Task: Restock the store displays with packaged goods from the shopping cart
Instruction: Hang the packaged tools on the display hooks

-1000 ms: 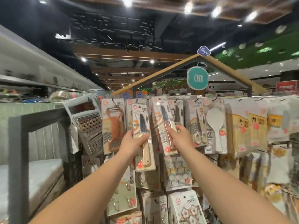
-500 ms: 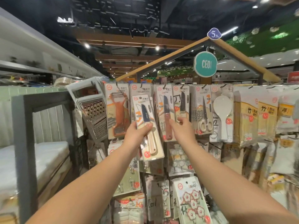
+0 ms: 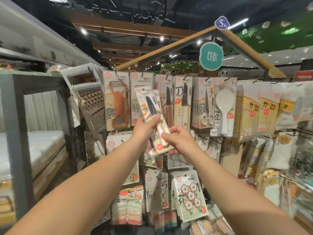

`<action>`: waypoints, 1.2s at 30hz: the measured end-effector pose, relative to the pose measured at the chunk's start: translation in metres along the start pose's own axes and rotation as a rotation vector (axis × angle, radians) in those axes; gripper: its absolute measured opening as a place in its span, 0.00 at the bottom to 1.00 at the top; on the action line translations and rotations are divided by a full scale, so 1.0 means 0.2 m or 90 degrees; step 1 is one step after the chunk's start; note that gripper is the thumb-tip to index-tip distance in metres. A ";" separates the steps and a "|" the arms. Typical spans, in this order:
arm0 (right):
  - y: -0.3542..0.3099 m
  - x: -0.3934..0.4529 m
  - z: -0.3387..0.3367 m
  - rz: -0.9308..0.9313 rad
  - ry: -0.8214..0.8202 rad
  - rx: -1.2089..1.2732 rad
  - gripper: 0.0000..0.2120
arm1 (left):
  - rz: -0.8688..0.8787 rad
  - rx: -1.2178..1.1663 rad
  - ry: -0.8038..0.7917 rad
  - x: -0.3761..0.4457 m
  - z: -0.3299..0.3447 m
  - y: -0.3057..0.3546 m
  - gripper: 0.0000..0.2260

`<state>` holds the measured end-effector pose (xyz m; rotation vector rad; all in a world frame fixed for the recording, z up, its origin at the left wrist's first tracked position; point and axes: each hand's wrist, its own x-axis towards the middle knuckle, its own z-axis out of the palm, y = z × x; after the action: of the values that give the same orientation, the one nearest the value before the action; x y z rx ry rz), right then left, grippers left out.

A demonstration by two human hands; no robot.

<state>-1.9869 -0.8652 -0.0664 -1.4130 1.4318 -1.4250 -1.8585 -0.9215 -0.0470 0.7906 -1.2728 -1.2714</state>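
— What's nearest the camera?

— Two bare forearms reaching up and forward. The left hand point(image 3: 145, 128) grips a carded knife pack point(image 3: 152, 119) around its middle, thumb curled over the front. The right hand point(image 3: 179, 139) pinches the same pack near its lower end, fingers curled behind and under the card.

— How does the pack sit?

— Tilted, top leaning left, held in front of the display and not on any hook. It shows a dark blade and a pale handle, with a red price sticker near the bottom.

— And just behind it?

— A row of hanging packs: an orange peeler point(image 3: 117, 106), a second peeler card partly hidden by the held pack, then a brown-handled knife point(image 3: 168, 106), a white-handled knife point(image 3: 184, 106), scissors point(image 3: 207, 109) and a white rice paddle point(image 3: 225, 109). A metal grater point(image 3: 92, 104) hangs tilted at the left end.

— Lower down?

— Sticky hook packs point(image 3: 189, 195) with flower shapes, and others too blurred to read.

— Farther off?

— A teal round sign point(image 3: 211, 56) hanging under the wooden roof-shaped frame point(image 3: 166, 46).
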 end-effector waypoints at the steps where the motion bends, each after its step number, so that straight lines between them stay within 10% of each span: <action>1: -0.01 0.00 0.00 0.004 0.041 0.025 0.08 | -0.011 -0.010 -0.008 0.00 0.01 0.01 0.12; 10: -0.05 0.05 -0.10 -0.089 0.248 0.108 0.11 | 0.009 0.037 -0.021 0.01 -0.04 0.06 0.09; 25: -0.02 0.24 -0.11 0.019 0.225 0.075 0.17 | 0.008 0.118 -0.008 0.11 -0.20 0.08 0.18; 36: 0.04 0.14 -0.11 0.060 0.105 0.007 0.20 | 0.027 0.061 -0.022 0.09 -0.12 0.02 0.07</action>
<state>-2.0146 -0.8879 -0.0647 -1.2284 1.5696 -1.5139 -1.8375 -0.9429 -0.0433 0.8089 -1.3794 -1.2020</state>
